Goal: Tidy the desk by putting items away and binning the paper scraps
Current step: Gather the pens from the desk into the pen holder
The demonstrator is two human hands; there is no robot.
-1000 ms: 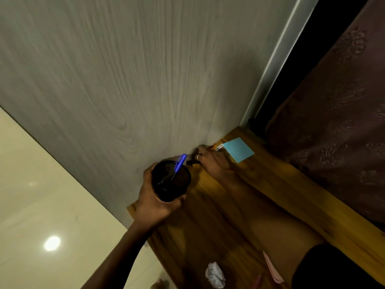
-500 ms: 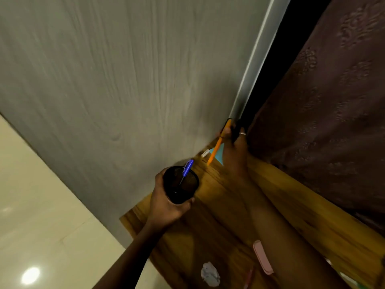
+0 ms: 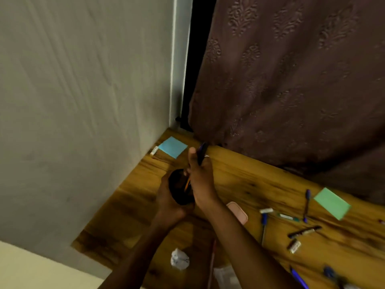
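Note:
My left hand (image 3: 169,202) grips a black pen cup (image 3: 180,188) above the wooden desk (image 3: 250,184). My right hand (image 3: 200,180) is right over the cup's mouth and holds a dark pen (image 3: 202,153) that sticks up past the fingers. An orange pencil (image 3: 187,184) points down into the cup beside that hand. A crumpled white paper ball (image 3: 179,257) lies near the desk's front edge. Several pens and markers (image 3: 304,231) are scattered on the right of the desk.
A blue sticky pad (image 3: 173,147) and a small white item (image 3: 154,151) lie in the far corner by the grey wall. A green sticky pad (image 3: 332,203) and a pink eraser (image 3: 238,211) lie to the right. A brown curtain (image 3: 291,80) hangs behind the desk.
My right hand came back from the far corner with the orange pencil and a dark pen and now sits over the cup. The view swung right, showing more of the desk.

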